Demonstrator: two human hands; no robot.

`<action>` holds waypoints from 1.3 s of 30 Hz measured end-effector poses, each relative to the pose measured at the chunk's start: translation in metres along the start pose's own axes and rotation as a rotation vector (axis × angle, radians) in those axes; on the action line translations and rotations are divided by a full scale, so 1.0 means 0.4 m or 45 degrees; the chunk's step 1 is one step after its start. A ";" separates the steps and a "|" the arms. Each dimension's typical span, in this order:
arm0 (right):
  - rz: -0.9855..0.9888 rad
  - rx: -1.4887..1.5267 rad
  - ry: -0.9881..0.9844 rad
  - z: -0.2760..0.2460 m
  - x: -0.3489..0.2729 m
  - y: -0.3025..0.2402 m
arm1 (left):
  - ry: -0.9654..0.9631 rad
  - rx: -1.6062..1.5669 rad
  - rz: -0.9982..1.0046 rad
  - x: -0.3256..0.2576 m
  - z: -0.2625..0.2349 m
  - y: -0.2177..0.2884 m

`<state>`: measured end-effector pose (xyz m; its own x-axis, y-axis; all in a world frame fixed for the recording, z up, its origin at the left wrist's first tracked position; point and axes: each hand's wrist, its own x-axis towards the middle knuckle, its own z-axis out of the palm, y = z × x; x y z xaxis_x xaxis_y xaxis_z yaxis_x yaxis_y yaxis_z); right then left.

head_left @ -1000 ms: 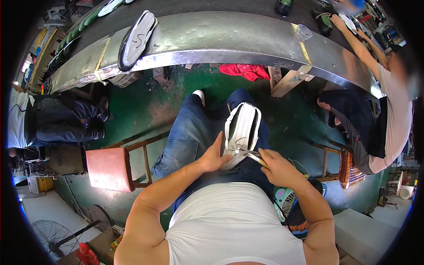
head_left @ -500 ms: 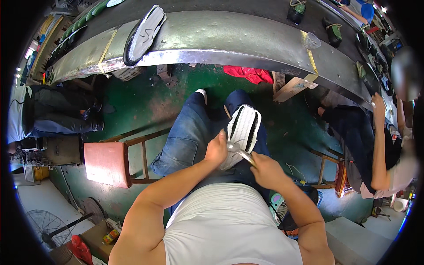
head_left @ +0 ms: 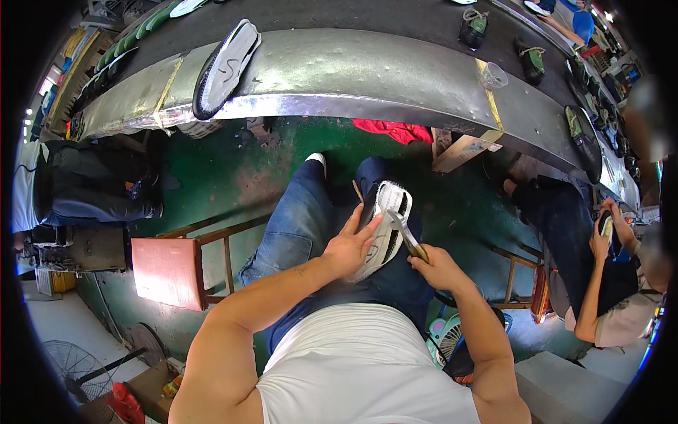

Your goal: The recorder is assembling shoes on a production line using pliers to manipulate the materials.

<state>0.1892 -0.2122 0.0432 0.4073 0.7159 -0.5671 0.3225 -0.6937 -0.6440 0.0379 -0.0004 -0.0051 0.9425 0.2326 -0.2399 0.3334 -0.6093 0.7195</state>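
Observation:
On my lap lies a shoe [head_left: 387, 237] with its pale underside turned up, dark edging along the sides and a dark line near the end closest to me. My left hand [head_left: 349, 251] holds it from the left side, the fingers partly spread along its edge. The right hand [head_left: 433, 266] is closed round the handle of a hammer [head_left: 406, 232]. Its curved metal head is over the upper part of the underside; whether it touches cannot be made out. A second shoe [head_left: 228, 69], also sole up, rests on the metal bench edge ahead.
The long metal bench [head_left: 339, 71] runs across in front, with a clear plastic cup [head_left: 494, 75] and several dark shoes to the right. A pink-topped stool [head_left: 167, 272] stands left. At right a seated co-worker [head_left: 600, 247] handles a shoe. A small green fan [head_left: 446, 338] is beside me.
The hammer's head has moved from the shoe's near part toward its far end. My left fingers have spread more along the edge. The co-worker's hands have come down together.

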 end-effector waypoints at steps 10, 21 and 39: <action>-0.358 -0.236 0.392 -0.060 0.099 -0.111 | -0.242 0.089 -0.078 0.023 -0.046 0.049; -0.408 -0.250 0.323 -0.007 0.070 -0.047 | -0.201 0.008 0.050 0.007 -0.042 0.016; -0.282 -0.026 0.183 0.049 0.013 -0.045 | -0.164 -0.814 -0.330 -0.072 -0.016 -0.043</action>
<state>0.1688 -0.1946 0.0417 0.4417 0.8328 -0.3338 0.4338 -0.5239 -0.7331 0.0050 0.0082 -0.0063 0.8424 0.1947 -0.5025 0.5073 0.0285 0.8613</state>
